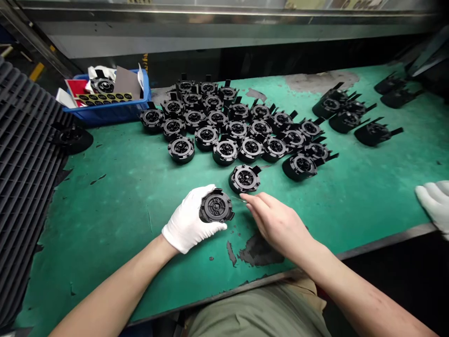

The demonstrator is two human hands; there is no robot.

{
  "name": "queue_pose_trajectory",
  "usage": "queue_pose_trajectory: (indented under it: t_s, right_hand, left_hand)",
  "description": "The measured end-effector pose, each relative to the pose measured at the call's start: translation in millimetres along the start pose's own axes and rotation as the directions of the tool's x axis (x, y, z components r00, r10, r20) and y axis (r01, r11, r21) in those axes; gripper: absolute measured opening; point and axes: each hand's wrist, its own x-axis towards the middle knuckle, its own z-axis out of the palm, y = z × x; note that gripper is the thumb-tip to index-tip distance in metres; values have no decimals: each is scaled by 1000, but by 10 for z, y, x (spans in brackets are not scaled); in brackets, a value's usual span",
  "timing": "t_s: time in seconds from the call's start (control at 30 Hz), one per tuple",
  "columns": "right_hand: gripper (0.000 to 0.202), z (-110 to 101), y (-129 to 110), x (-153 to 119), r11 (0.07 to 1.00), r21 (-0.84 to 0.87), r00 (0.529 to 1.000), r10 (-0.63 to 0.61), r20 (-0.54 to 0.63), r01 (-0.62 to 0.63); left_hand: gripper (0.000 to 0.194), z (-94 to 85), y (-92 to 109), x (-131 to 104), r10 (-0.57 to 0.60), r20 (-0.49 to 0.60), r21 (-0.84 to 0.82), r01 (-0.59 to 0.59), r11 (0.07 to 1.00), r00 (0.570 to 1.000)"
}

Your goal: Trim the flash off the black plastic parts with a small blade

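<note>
My left hand (192,220), in a white glove, is closed around the rim of a round black plastic part (216,207) and tilts its ribbed face towards me. My bare right hand (277,217) pinches a thin, pale, needle-like piece (240,200) between thumb and fingers. Its tip points at the held part; I cannot make out its exact kind. Just beyond the right fingertips stands another black round part (246,178) with an upright tab. Behind it, several more like it, such as this black part (225,150), are grouped on the green tabletop (119,210).
At the back left a blue bin (108,113) holds cards, paper and a black part. Stacked dark ribbed trays (28,187) line the left side. More black parts (345,120) stand at the right. Another person's white-gloved hand (437,201) rests at the right edge.
</note>
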Motion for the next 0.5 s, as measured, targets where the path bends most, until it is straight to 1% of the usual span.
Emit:
queue_pose_trajectory:
  t_s: [0.07,0.13,0.2,0.27,0.33,0.37,0.43,0.5]
  right_hand:
    - [31,-15,37,-36,995,78,998,68,16,-69]
    - [33,-42,45,-31,984,152,996,86,36,-91]
    - [35,-73,26,16,964,260,997,41,72,-58]
    - [35,-96,-3,93,917,399,989,-49,138,-11]
    - [31,-101,-22,177,867,498,966,-105,238,-28]
    - [29,-96,-23,212,859,507,953,-94,288,-68]
    - [28,-74,-8,257,887,433,938,-1,347,-160]
    - [33,-52,15,262,930,304,940,102,325,-206]
  left_hand:
    - [98,3,-7,-10,-6,5,-3,6,1000,1000]
    - [98,1,-1,-15,11,8,2,-11,1000,1000]
    - [98,-2,10,-15,41,11,11,-41,999,999]
    - [97,-3,19,-12,66,12,16,-66,998,998]
    - [96,-2,25,-7,72,13,14,-72,997,997]
    - [96,-1,27,-4,67,12,12,-67,998,998]
    - [96,1,31,0,47,18,9,-48,999,999]
    - [96,3,32,3,29,25,6,-29,1000,999]
